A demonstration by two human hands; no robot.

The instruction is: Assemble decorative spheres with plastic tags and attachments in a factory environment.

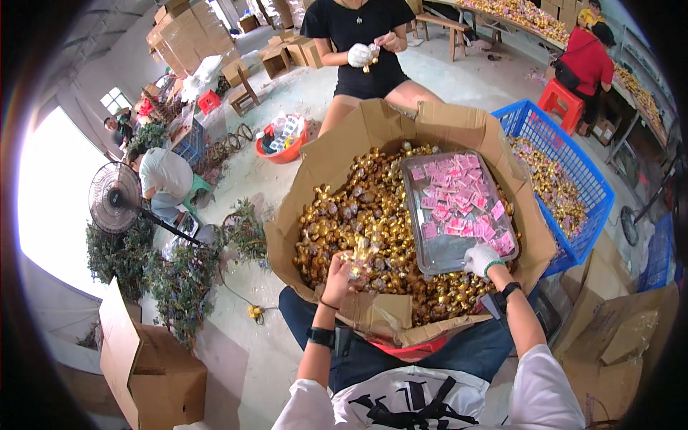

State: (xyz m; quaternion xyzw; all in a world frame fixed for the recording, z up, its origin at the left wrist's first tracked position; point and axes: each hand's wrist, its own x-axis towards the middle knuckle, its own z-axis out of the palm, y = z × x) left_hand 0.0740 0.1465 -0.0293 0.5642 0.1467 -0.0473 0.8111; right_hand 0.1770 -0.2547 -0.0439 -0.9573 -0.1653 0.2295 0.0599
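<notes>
L hand (339,278) fingers clamped on gold foil piece (360,256), R hand (481,259) fingers curled at metal tray (444,251) edge w/ pink slips (459,197); tray sits loose on heap, could tip, spilling slips.

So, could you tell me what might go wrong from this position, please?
The metal tray of pink slips rests on loose gold-wrapped pieces, so the gloved right hand reaching in might tip it. The left hand lifts a crinkly gold piece; it could drop back into the box.

Left hand (339,276) holds gold-wrapped piece (360,256); gloved right hand (480,259) on tray (438,252).
</notes>
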